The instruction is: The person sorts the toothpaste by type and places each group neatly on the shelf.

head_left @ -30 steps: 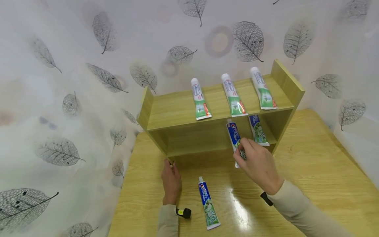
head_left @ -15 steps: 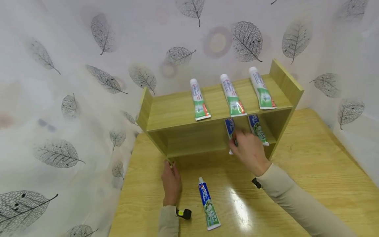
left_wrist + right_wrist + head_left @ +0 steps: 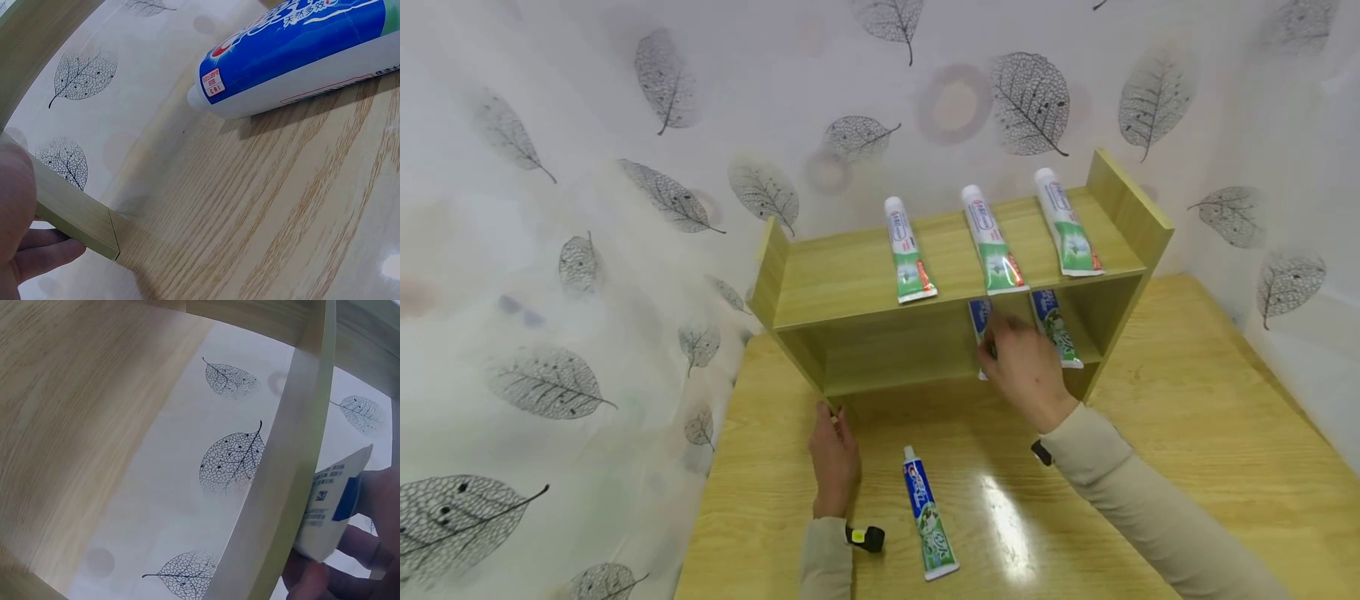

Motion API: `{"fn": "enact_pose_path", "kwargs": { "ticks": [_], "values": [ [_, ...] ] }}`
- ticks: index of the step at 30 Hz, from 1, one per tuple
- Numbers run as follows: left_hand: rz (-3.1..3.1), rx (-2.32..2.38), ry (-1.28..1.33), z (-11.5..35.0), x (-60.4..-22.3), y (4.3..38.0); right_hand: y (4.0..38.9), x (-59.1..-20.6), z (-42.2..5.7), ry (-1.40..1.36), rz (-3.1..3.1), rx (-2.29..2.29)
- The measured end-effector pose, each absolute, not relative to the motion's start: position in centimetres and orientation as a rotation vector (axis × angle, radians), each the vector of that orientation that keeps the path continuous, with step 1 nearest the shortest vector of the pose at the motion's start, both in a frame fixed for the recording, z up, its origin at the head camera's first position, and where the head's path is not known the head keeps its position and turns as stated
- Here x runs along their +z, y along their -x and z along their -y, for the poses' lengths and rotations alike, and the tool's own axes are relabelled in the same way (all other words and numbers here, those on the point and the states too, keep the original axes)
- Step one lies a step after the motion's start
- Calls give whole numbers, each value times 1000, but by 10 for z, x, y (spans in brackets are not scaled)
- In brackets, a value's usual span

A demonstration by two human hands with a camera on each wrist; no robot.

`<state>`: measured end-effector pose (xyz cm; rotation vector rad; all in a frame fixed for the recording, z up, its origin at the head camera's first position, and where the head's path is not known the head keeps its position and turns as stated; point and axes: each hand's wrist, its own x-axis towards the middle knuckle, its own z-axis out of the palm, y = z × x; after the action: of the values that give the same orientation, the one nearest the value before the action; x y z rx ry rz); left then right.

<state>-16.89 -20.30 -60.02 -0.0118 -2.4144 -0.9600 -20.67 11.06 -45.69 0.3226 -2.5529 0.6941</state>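
My right hand [image 3: 1028,371] grips a blue-and-green toothpaste tube [image 3: 979,315] on the lower tier of a small wooden shelf [image 3: 838,275]. In the right wrist view the flat crimped end of this toothpaste tube [image 3: 328,506] is between thumb and fingers, right at the tier's front edge. Most of the tube is hidden by the hand and the top board. My left hand [image 3: 833,462] pinches the foot of the shelf's left side panel [image 3: 75,219], with thumb and fingers on either side. Another blue-and-green toothpaste tube [image 3: 930,517] lies on the table, just right of the left hand.
Three white-and-green toothpaste tubes [image 3: 995,242] lie side by side on the top tier, caps toward the wall. A blue-and-green tube [image 3: 1056,333] rests at the right of the lower tier. The wooden table [image 3: 1195,417] meets a leaf-patterned wall [image 3: 805,67] behind the shelf.
My right hand has slid the toothpaste tube back and slightly left, deeper into the lower tier. The left hand has stayed on the side panel.
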Motion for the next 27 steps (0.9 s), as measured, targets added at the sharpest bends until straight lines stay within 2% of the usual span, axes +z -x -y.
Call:
{"fn": "enact_pose_path", "kwargs": {
  "ticks": [21,27],
  "values": [
    [2433,-968,-38,202,-600,170,191,-462,-117,-350,2456,638],
    [2433,-969,-42,203,-602,169,180,-471,-118,-503,2303,566]
  ]
}}
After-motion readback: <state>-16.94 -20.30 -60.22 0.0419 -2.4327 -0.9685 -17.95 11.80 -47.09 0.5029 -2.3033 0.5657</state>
